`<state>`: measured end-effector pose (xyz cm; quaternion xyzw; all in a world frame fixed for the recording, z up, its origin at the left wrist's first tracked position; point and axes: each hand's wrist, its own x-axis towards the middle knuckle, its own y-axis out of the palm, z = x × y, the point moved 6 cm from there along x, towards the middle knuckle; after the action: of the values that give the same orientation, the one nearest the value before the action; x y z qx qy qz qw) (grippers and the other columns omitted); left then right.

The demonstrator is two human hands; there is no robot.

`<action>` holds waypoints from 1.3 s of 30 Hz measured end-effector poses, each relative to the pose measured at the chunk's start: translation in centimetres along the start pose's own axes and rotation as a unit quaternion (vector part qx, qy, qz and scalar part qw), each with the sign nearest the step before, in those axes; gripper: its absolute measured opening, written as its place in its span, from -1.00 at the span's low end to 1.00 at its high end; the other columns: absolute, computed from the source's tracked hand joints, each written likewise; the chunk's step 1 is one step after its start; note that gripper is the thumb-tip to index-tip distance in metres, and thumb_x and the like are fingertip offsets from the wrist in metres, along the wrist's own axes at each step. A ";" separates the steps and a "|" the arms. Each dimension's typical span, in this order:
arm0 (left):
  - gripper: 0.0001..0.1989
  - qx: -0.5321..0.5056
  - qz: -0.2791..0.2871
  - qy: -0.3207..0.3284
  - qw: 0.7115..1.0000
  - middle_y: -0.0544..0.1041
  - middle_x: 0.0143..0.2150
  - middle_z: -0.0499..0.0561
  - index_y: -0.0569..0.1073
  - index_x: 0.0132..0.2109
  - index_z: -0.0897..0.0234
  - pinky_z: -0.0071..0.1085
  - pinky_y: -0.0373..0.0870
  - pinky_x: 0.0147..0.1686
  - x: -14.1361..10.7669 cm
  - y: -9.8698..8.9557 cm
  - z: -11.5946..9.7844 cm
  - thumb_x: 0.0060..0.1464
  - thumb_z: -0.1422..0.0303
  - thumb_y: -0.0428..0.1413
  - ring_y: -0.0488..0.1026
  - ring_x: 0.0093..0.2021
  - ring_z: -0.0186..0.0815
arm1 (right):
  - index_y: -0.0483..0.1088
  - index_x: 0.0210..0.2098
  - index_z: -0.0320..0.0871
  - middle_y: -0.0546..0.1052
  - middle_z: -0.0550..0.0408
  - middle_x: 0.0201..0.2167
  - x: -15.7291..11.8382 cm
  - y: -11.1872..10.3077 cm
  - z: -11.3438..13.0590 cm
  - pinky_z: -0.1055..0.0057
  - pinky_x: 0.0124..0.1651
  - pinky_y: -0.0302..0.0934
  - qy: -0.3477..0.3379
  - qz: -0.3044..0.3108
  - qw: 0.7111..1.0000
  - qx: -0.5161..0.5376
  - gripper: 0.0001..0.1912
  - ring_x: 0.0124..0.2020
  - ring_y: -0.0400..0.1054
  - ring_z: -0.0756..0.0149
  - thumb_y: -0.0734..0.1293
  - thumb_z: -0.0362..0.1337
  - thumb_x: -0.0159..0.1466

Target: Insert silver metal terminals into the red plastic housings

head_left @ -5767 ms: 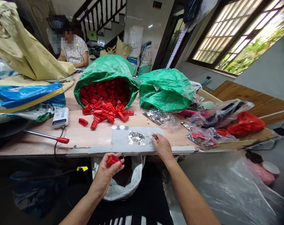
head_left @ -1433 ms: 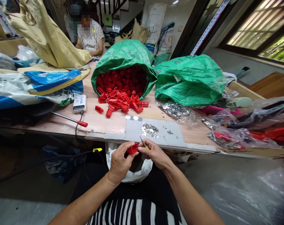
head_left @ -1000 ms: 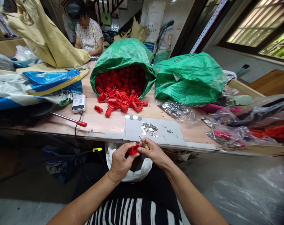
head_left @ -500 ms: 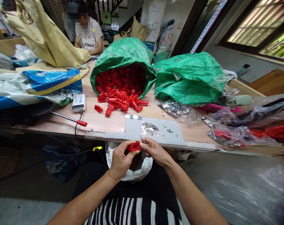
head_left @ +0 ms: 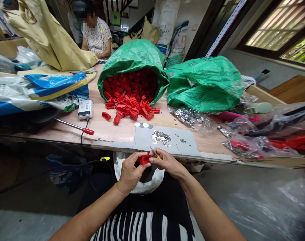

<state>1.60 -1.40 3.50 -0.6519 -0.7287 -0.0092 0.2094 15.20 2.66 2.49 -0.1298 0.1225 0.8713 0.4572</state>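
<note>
My left hand point(head_left: 130, 169) pinches a red plastic part point(head_left: 144, 158) between thumb and fingers, just past the table's front edge. My right hand point(head_left: 166, 163) is closed around a thin metal tool with a yellow handle point(head_left: 157, 156), which looks like a small screwdriver. Its thin shaft points up and to the left, and the right fingertips also touch the right end of the red part. Beyond my hands, a grey mat point(head_left: 142, 138) bears a pile of small shiny metal pieces point(head_left: 161, 138). Below them is an open white sack point(head_left: 152, 183).
A green sack point(head_left: 134, 53) spills red plastic parts point(head_left: 126, 105) onto the table. Another green sack point(head_left: 205, 85) lies to its right. A white power bank point(head_left: 85, 109) and a red-handled rod point(head_left: 74, 126) are at left. A person point(head_left: 97, 36) sits at the far side.
My right hand has shifted its hold on the tool, so the yellow handle now shows. The red part has stayed in my left hand, nearly in place.
</note>
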 end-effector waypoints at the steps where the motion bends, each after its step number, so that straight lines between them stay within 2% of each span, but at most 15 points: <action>1: -0.72 -0.005 0.007 0.003 1.000 0.60 -0.16 0.00 0.49 -0.10 0.20 -0.36 0.44 -0.12 0.0 0.1 0.0 -0.02 0.36 0.23 0.53 -0.17 -0.29 | 0.22 -0.34 -0.15 0.14 0.33 -0.59 -0.1 0.0 0.0 0.52 -0.57 -0.28 0.000 0.004 1.000 0.000 -0.62 -0.62 -0.12 0.57 0.42 -0.05 0.09; 9: -0.71 -0.041 0.036 0.012 0.998 0.61 -0.13 0.03 0.49 -0.10 0.21 -0.31 0.47 -0.10 -0.3 0.2 0.0 -0.02 0.39 0.23 0.54 -0.13 -0.24 | 0.21 -0.23 -0.12 0.15 0.32 -0.57 -0.6 0.1 -1.2 0.51 -0.54 -0.26 0.004 0.020 0.999 0.040 -0.57 -0.60 -0.09 0.55 0.42 -0.02 0.09; 12: -0.72 -0.027 0.030 0.031 0.999 0.62 -0.14 0.04 0.50 -0.11 0.20 -0.21 0.44 -0.02 -0.4 0.1 0.0 -0.03 0.37 0.24 0.54 -0.09 -0.20 | 0.22 -0.23 -0.12 0.18 0.31 -0.54 -0.7 0.1 -1.3 0.51 -0.54 -0.25 0.003 0.012 0.999 0.042 -0.56 -0.60 -0.08 0.55 0.44 -0.04 0.07; 16: -0.71 -0.024 0.043 0.054 0.997 0.62 -0.15 0.03 0.49 -0.11 0.18 -0.02 0.23 0.17 -0.3 0.0 0.3 -0.03 0.34 0.24 0.53 -0.06 -0.18 | 0.22 -0.25 -0.11 0.19 0.31 -0.55 -0.8 0.2 -1.2 0.51 -0.55 -0.25 0.006 0.010 0.999 0.053 -0.53 -0.61 -0.09 0.55 0.46 -0.03 0.02; 19: -0.71 -0.069 0.078 0.056 0.993 0.61 -0.10 0.05 0.49 -0.11 0.19 0.04 0.04 0.26 -0.1 0.0 0.8 -0.04 0.32 0.25 0.48 0.02 -0.16 | 0.22 -0.25 -0.12 0.21 0.29 -0.51 -0.9 0.6 -1.2 0.51 -0.56 -0.26 0.003 0.021 0.996 0.082 -0.51 -0.61 -0.10 0.57 0.48 -0.05 0.00; 21: -0.70 -0.118 0.098 0.033 0.988 0.60 -0.06 0.09 0.51 -0.12 0.20 0.05 -0.04 0.28 0.0 0.0 1.3 -0.06 0.31 0.26 0.43 0.09 -0.13 | 0.22 -0.26 -0.12 0.21 0.28 -0.49 -1.0 1.0 -1.3 0.52 -0.56 -0.25 0.002 0.028 0.995 0.095 -0.52 -0.60 -0.10 0.57 0.49 -0.07 -0.01; 23: -0.70 -0.176 0.100 -0.018 0.979 0.58 -0.05 0.13 0.52 -0.14 0.23 0.03 0.02 0.26 0.1 0.0 2.2 -0.08 0.30 0.27 0.39 0.13 -0.10 | 0.22 -0.27 -0.12 0.21 0.29 -0.50 -1.0 1.2 -1.2 0.54 -0.56 -0.24 0.002 0.039 0.995 0.092 -0.54 -0.59 -0.08 0.57 0.48 -0.08 0.00; 26: -0.68 -0.260 0.076 -0.105 0.957 0.59 -0.08 0.17 0.51 -0.15 0.27 -0.08 0.32 0.10 0.0 0.1 3.4 -0.11 0.31 0.29 0.47 0.03 -0.10 | 0.23 -0.19 -0.11 0.30 0.25 -0.46 -0.5 0.8 -0.7 0.55 -0.56 -0.19 0.004 0.049 0.998 0.038 -0.54 -0.60 -0.04 0.56 0.43 -0.03 0.06; 27: -0.67 -0.278 0.064 -0.126 0.950 0.60 -0.11 0.16 0.50 -0.15 0.28 -0.13 0.40 0.03 -0.1 0.1 3.7 -0.11 0.32 0.28 0.51 -0.03 -0.12 | 0.24 -0.17 -0.11 0.35 0.22 -0.43 -0.1 0.2 -0.4 0.54 -0.56 -0.15 -0.002 0.032 0.999 0.003 -0.55 -0.60 -0.02 0.55 0.41 -0.01 0.09; 29: -0.68 -0.299 0.035 -0.152 0.941 0.61 -0.14 0.13 0.47 -0.14 0.29 -0.21 0.46 -0.06 -0.1 0.1 4.1 -0.10 0.34 0.27 0.55 -0.14 -0.18 | 0.29 -0.18 -0.11 0.42 0.15 -0.36 0.7 -2.0 0.7 0.51 -0.51 -0.03 -0.042 -0.051 0.993 -0.100 -0.62 -0.55 0.10 0.49 0.35 -0.01 0.15; 31: -0.67 -0.303 0.009 -0.163 0.939 0.60 -0.15 0.11 0.45 -0.12 0.30 -0.25 0.47 -0.07 0.0 0.0 4.3 -0.09 0.36 0.26 0.55 -0.16 -0.22 | 0.35 -0.25 -0.12 0.44 0.12 -0.35 1.5 -4.3 2.3 0.43 -0.36 0.11 -0.099 -0.161 0.953 -0.238 -0.75 -0.41 0.25 0.37 0.31 -0.08 0.19; 33: -0.65 -0.297 -0.006 -0.162 0.941 0.59 -0.15 0.10 0.45 -0.11 0.30 -0.25 0.46 -0.06 0.1 -0.2 4.3 -0.09 0.37 0.26 0.54 -0.15 -0.22 | 0.38 -0.27 -0.10 0.48 0.09 -0.33 2.2 -5.6 3.5 0.37 -0.22 0.14 -0.121 -0.228 0.893 -0.370 -0.85 -0.28 0.31 0.28 0.27 -0.18 0.22; 36: -0.63 -0.261 -0.018 -0.148 0.954 0.59 -0.13 0.09 0.46 -0.07 0.28 -0.28 0.44 -0.04 0.2 -0.6 4.1 -0.08 0.37 0.25 0.54 -0.13 -0.23 | 0.40 -0.26 -0.11 0.50 0.05 -0.26 3.5 -6.1 4.3 0.38 -0.19 0.12 -0.101 -0.250 0.816 -0.512 -0.88 -0.23 0.34 0.25 0.24 -0.30 0.23; 39: -0.63 -0.191 -0.027 -0.116 0.974 0.57 -0.09 0.08 0.47 -0.04 0.25 -0.30 0.42 -0.02 0.3 -1.2 3.7 -0.05 0.35 0.24 0.52 -0.10 -0.23 | 0.40 -0.26 -0.11 0.49 0.03 -0.22 4.7 -5.9 4.4 0.41 -0.23 0.10 -0.076 -0.242 0.767 -0.590 -0.88 -0.23 0.34 0.26 0.25 -0.31 0.23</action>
<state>-0.63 -0.28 0.55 -0.6562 -0.7505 -0.0782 -0.0058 16.99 10.97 4.46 -0.3324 -0.4861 0.6398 0.4938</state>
